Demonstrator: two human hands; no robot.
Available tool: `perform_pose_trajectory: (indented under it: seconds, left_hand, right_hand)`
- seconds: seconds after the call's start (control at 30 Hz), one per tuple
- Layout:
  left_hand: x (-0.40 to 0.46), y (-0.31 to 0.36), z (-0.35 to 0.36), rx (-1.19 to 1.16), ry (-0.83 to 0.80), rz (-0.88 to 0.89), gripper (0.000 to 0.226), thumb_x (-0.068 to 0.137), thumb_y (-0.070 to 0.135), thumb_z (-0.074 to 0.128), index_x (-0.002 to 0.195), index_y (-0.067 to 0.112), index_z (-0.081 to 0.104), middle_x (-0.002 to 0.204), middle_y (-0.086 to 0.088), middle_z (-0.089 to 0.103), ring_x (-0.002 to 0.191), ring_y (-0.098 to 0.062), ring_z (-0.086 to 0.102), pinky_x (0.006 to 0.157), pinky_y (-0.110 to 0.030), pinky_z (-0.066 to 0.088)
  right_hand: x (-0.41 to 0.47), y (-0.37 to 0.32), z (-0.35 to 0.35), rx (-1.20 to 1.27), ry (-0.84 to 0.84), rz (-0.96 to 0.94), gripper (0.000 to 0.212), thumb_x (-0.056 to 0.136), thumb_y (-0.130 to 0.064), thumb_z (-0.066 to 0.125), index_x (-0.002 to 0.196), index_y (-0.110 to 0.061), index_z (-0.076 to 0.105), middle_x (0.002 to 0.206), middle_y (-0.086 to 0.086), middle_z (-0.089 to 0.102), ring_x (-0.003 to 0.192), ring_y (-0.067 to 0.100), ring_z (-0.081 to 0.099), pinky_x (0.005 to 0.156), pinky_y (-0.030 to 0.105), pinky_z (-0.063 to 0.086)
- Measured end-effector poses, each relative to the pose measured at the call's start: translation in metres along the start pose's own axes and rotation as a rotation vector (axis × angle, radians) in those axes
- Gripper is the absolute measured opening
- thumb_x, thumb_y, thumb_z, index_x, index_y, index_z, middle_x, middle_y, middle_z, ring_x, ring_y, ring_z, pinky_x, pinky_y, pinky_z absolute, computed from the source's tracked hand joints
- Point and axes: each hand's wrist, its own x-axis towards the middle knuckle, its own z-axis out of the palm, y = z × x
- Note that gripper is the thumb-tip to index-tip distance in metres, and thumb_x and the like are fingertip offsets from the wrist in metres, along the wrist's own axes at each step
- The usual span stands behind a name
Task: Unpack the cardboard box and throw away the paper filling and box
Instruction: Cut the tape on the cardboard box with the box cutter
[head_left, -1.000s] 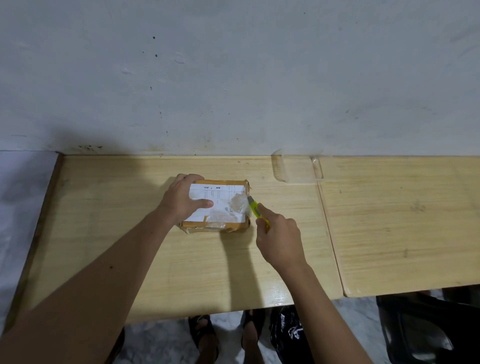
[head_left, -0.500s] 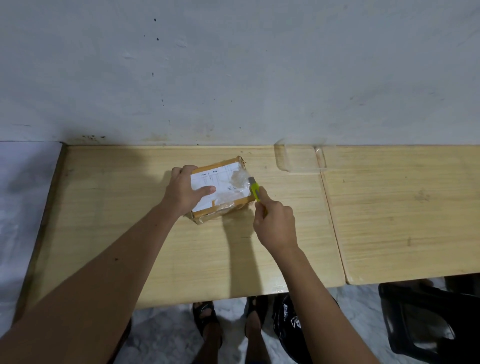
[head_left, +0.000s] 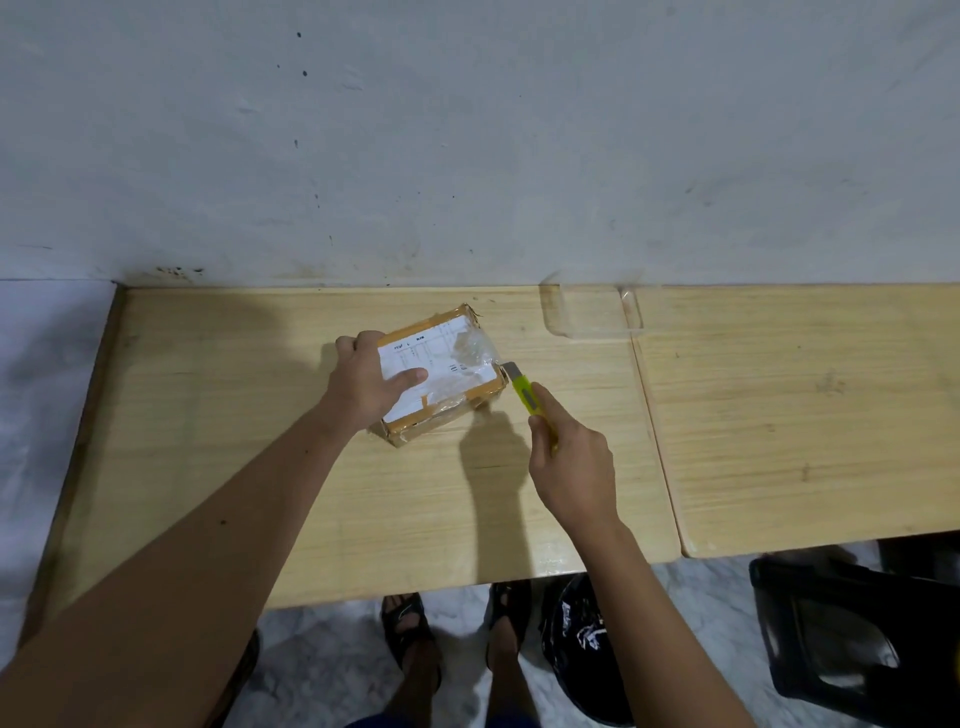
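Note:
A small cardboard box (head_left: 457, 358), taped over and bearing a white label, lies turned at an angle on the wooden table (head_left: 260, 457). My left hand (head_left: 369, 384) grips its left side, thumb pressed on the label. My right hand (head_left: 571, 467) holds a yellow-green utility knife (head_left: 527, 397). The knife's tip touches the box's right edge. The box is closed, so its contents are hidden.
A second wooden table (head_left: 805, 415) abuts on the right, both against a grey wall. A strip of clear tape (head_left: 587, 312) lies at the joint near the wall. On the floor stand a black plastic bag (head_left: 582, 649) and a black stool (head_left: 852, 639). Sandalled feet (head_left: 415, 639) show below.
My left hand has turned the box counter-clockwise, so its right end points further away. The knife has followed to the box's right edge.

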Motion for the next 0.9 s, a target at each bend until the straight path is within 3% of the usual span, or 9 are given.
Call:
perform_pose_trajectory:
  seconds: [0.2, 0.33, 0.5, 0.67, 0.9]
  left_hand:
    - [-0.01, 0.002, 0.005, 0.069, 0.071, -0.055, 0.088, 0.074, 0.057, 0.084, 0.135, 0.007, 0.047, 0.134, -0.014, 0.045, 0.116, -0.031, 0.057, 0.089, -0.037, 0.047]
    - [-0.011, 0.002, 0.009, -0.005, 0.069, -0.027, 0.079, 0.074, 0.047, 0.088, 0.13, 0.005, 0.05, 0.129, -0.015, 0.047, 0.116, -0.03, 0.055, 0.086, -0.031, 0.041]
    - [-0.007, -0.003, 0.013, -0.066, 0.055, 0.037, 0.066, 0.08, 0.041, 0.084, 0.132, 0.012, 0.057, 0.116, -0.004, 0.047, 0.103, -0.023, 0.055, 0.086, -0.031, 0.041]
    - [-0.003, -0.01, 0.014, -0.113, 0.022, 0.07, 0.059, 0.082, 0.04, 0.083, 0.13, 0.018, 0.058, 0.121, -0.007, 0.059, 0.105, -0.022, 0.059, 0.085, -0.033, 0.046]
    - [-0.002, -0.008, 0.012, -0.157, -0.015, 0.103, 0.055, 0.084, 0.034, 0.082, 0.131, 0.02, 0.057, 0.122, -0.001, 0.059, 0.11, -0.019, 0.057, 0.088, -0.031, 0.043]
  right_hand:
    - [-0.007, 0.005, -0.002, 0.17, 0.018, 0.152, 0.038, 0.104, -0.028, 0.046, 0.139, -0.042, 0.051, 0.069, -0.005, 0.067, 0.067, 0.019, 0.064, 0.065, 0.038, 0.051]
    - [-0.004, 0.01, -0.003, 0.308, -0.002, 0.168, 0.032, 0.104, -0.023, 0.047, 0.13, -0.04, 0.053, 0.08, -0.008, 0.072, 0.078, 0.01, 0.066, 0.072, 0.033, 0.05]
    - [0.024, 0.012, -0.003, 0.253, 0.012, 0.102, 0.035, 0.105, -0.026, 0.048, 0.137, -0.037, 0.056, 0.087, -0.013, 0.068, 0.077, 0.013, 0.062, 0.069, 0.029, 0.042]
    - [0.047, 0.009, 0.011, 0.159, -0.032, 0.031, 0.039, 0.104, -0.025, 0.049, 0.139, -0.039, 0.056, 0.115, -0.013, 0.074, 0.099, 0.017, 0.066, 0.078, 0.03, 0.047]
    - [0.069, 0.005, 0.019, 0.121, -0.009, -0.015, 0.033, 0.103, -0.028, 0.051, 0.133, -0.037, 0.061, 0.098, -0.007, 0.076, 0.092, 0.021, 0.068, 0.074, 0.028, 0.043]
